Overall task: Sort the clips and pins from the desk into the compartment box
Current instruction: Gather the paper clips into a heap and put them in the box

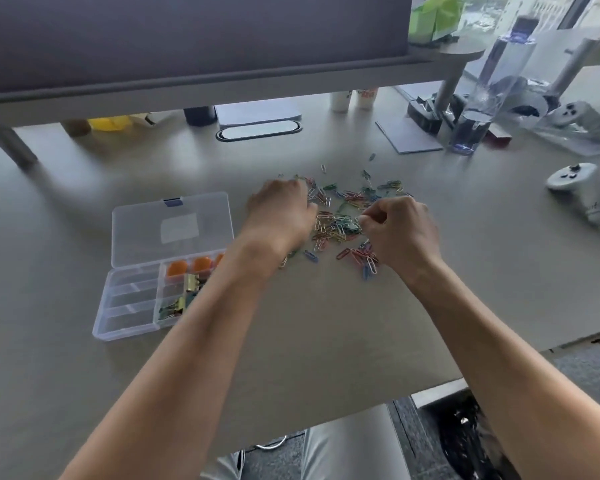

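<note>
On the desk (291, 341), paper clips (336, 223) between both hands' curled fingers (371, 216) (touching).

Paper clips (340, 216) in red, blue, green, yellow and gold scatter across a plain grey-beige table (326, 323). At left, the clear plastic compartment box (136, 303) carries a small blue latch on its lid; its right-hand compartments show orange pieces (191, 266) at the far end and gold and green binder clips (182, 296) nearer. A white controller (582, 192) lies at right. Farther back sit a dark grey panel (187, 39), a yellow object (110, 123) and bright green packaging (435, 17).
</note>
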`<state>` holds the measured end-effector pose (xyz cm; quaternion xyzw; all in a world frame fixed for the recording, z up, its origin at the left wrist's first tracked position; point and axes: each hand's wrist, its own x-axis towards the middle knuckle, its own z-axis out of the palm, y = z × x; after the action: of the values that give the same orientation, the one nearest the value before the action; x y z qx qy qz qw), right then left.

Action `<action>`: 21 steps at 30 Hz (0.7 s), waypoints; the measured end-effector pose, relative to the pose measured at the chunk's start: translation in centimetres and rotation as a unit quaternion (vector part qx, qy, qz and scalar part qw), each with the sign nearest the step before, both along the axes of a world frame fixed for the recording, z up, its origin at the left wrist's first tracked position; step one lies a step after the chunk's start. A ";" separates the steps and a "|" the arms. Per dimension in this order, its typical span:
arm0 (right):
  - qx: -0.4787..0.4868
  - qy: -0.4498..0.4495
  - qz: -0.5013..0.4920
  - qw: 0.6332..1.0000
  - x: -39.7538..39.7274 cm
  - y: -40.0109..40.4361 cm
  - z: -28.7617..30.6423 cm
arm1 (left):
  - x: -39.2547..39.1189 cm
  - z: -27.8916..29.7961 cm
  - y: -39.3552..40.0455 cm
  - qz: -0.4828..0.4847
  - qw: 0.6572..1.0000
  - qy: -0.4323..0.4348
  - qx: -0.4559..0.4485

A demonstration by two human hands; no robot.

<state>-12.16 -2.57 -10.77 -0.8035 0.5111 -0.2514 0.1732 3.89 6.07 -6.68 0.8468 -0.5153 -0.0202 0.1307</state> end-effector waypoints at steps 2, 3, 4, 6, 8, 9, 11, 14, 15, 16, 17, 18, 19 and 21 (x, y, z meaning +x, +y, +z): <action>0.014 0.026 0.005 1.000 0.7 -1.0 0.0 | 1.3 0.1 -1.1 0.002 1.000 0.006 0.015; 0.020 0.042 0.010 0.999 0.9 -1.3 0.1 | 1.9 0.0 -1.4 0.002 1.000 0.005 0.018; 0.028 0.056 0.015 0.998 1.1 -1.6 0.1 | 2.4 -0.1 -1.6 -0.001 1.000 0.002 0.021; 0.043 0.077 0.023 0.996 1.2 -1.9 0.4 | 3.2 -0.5 -1.7 -0.009 1.000 -0.002 0.029; 0.049 0.096 0.032 0.994 1.4 -1.9 0.7 | 3.6 -0.8 -1.5 -0.019 0.999 -0.002 0.037; 0.045 0.106 0.034 0.993 1.5 -1.9 0.8 | 3.8 -0.9 -1.4 -0.023 0.999 -0.002 0.040; 0.041 0.115 0.034 0.992 1.8 -1.9 0.9 | 4.2 -1.1 -1.2 -0.029 0.999 0.002 0.043; 0.056 0.113 0.039 0.991 2.0 -2.0 0.7 | 4.8 -1.1 -1.2 -0.029 0.999 0.008 0.028; 0.058 0.112 0.042 0.991 2.1 -2.0 0.7 | 4.9 -1.1 -1.3 -0.028 0.999 0.010 0.020; 0.058 0.111 0.046 0.991 2.1 -2.1 0.7 | 4.9 -1.1 -1.4 -0.027 0.999 0.011 0.012; 0.057 0.109 0.051 0.991 2.1 -2.1 0.7 | 4.9 -1.1 -1.7 -0.026 1.000 0.012 0.006; 0.055 0.105 0.056 0.991 2.1 -2.1 0.7 | 4.8 -1.2 -2.0 -0.025 1.000 0.012 0.003; 0.054 0.100 0.063 0.992 2.1 -2.1 0.7 | 4.6 -1.3 -2.3 -0.024 1.000 0.010 0.002; 0.050 0.083 0.082 0.992 2.1 -2.0 0.5 | 4.2 -1.8 -3.0 -0.019 1.000 0.001 0.001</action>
<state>-10.08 -4.61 -10.22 -0.8509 0.4684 -0.1432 0.1902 8.09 3.10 -8.49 0.8368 -0.5313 -0.0243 0.1295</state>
